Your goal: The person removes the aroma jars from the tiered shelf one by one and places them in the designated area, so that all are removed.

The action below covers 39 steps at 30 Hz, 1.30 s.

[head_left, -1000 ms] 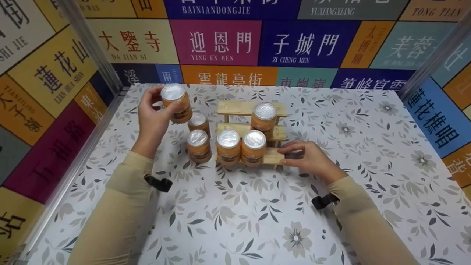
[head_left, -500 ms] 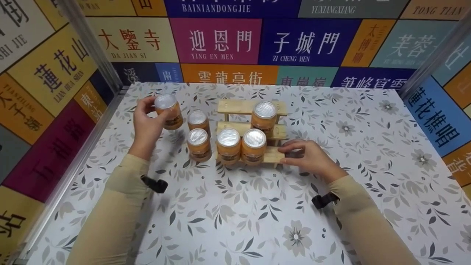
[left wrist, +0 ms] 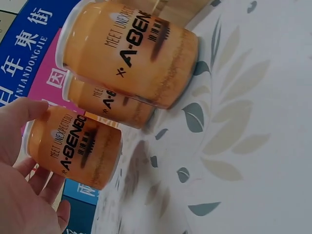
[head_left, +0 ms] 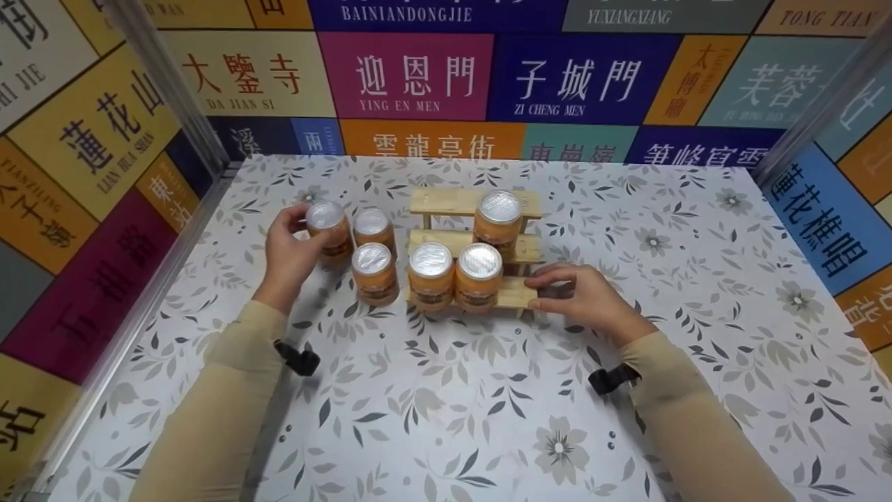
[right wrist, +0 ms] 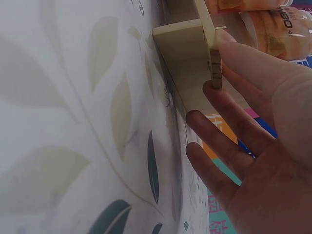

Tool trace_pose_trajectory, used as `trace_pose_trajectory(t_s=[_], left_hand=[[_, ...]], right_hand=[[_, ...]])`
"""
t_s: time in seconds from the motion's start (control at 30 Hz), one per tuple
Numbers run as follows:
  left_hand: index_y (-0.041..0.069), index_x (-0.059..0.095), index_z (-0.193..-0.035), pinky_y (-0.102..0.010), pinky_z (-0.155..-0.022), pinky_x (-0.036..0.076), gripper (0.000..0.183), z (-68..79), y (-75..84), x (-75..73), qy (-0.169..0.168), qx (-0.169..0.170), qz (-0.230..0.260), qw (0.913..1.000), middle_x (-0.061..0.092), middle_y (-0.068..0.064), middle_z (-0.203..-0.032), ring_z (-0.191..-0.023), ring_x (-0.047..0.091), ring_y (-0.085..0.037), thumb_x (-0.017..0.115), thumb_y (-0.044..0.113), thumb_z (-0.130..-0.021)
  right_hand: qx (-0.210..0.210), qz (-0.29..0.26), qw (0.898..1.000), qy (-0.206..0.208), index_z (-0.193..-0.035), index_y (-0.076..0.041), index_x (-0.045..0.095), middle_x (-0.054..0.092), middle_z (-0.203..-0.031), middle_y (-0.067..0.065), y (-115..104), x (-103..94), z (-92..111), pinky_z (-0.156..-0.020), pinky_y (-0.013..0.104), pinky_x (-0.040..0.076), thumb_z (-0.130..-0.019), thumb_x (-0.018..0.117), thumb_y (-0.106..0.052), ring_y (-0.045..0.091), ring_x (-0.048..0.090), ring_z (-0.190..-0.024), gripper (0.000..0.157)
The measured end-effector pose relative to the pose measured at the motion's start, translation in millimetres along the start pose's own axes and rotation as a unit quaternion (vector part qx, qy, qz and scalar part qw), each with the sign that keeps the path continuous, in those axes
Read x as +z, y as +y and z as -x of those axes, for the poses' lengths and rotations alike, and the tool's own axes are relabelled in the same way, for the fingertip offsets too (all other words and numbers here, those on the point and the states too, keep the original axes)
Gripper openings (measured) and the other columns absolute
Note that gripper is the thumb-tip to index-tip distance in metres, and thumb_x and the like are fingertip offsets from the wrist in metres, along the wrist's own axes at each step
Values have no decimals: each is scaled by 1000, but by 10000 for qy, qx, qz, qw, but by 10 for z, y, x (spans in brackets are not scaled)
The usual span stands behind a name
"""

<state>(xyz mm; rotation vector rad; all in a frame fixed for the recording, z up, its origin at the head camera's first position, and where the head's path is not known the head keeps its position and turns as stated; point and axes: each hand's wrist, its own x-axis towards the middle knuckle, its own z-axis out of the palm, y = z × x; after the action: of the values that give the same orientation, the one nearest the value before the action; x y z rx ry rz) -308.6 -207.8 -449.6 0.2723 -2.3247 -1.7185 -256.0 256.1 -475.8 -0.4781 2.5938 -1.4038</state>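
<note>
My left hand [head_left: 289, 254] grips an orange can [head_left: 329, 233] with a silver lid, thumb on one side and fingers on the other. That can is upright, left of two similar cans, a rear one [head_left: 374, 230] and a front one [head_left: 375, 279], on the table; whether its base touches the tabletop I cannot tell. My right hand [head_left: 589, 300] pinches the right end of the lowest step of a three-step wooden rack [head_left: 516, 293], thumb and index finger on its edge [right wrist: 215, 58]. Two cans [head_left: 431, 279] stand on that lowest step, and another can [head_left: 499, 219] on the middle step.
A white leaf-patterned cloth [head_left: 432, 411] covers the table. Colourful panels with Chinese lettering [head_left: 411, 77] form walls behind and at both sides. A metal post [head_left: 188, 97] rises at the back left corner. Black bands [head_left: 300, 359] sit on both wrists.
My left hand first carried its can leftward and toward me, then lowered it and brought it rightward beside the two table cans. The right hand has stayed at the rack's end.
</note>
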Motion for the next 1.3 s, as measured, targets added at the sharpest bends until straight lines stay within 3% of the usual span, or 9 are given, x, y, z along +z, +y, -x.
trace_pose_trajectory(t_s=[0.27,0.5,0.67,0.8,0.93,1.1,1.3], left_hand=[[5,50,-142,-40,-116,40,60,17,-77,-6,-274,-138,-182,9994,53,-14,-143,-133,49,-26,77,15,-89],[5,51,-142,-40,-116,41,58,37,-94,-36,-307,-190,-132,9993,54,-13,-142,-133,49,-26,77,15,-90],[9,44,-149,-42,-113,41,73,41,-66,-53,-366,-158,-266,9989,51,-13,-146,-134,47,-26,81,22,-87],[16,38,-154,-48,-116,32,86,59,12,-47,-223,198,-821,9962,51,-10,-148,-135,47,-28,85,32,-84],[19,41,-152,-52,-117,21,84,96,135,1,-57,734,-1147,9907,52,-7,-149,-136,47,-26,85,35,-83],[20,47,-148,-50,-114,22,80,166,281,114,1,1236,-1188,9852,54,-3,-147,-134,48,-25,88,36,-81],[21,52,-143,-48,-115,29,74,270,423,274,-135,1473,-908,9848,55,0,-143,-132,50,-23,89,32,-81]], right_hand=[[-16,91,10000,2,-116,-12,79,70,-128,10,-43,-19,-8,-100,45,57,-85,87,-18,28,63,-123,33],[-68,124,9999,7,-117,-12,79,70,-128,10,-53,-19,-18,-100,45,57,-84,87,-18,28,63,-123,34],[-182,61,9998,41,-116,-9,79,70,-128,13,-44,-15,-18,-100,49,56,-84,87,-17,30,63,-122,34],[-194,125,9997,72,-115,-10,79,70,-127,12,-55,-23,-16,-100,49,56,-84,88,-18,29,64,-121,34],[-154,173,9997,95,-115,-12,80,70,-127,10,-67,-29,-12,-100,47,57,-83,88,-19,27,64,-121,34],[-223,217,9995,99,-115,-12,79,70,-127,10,-44,-28,-7,-99,47,57,-83,88,-18,28,64,-121,33],[-136,117,9998,40,-115,-13,79,69,-127,9,-5,-9,-1,-100,47,57,-83,88,-20,28,63,-122,34]])
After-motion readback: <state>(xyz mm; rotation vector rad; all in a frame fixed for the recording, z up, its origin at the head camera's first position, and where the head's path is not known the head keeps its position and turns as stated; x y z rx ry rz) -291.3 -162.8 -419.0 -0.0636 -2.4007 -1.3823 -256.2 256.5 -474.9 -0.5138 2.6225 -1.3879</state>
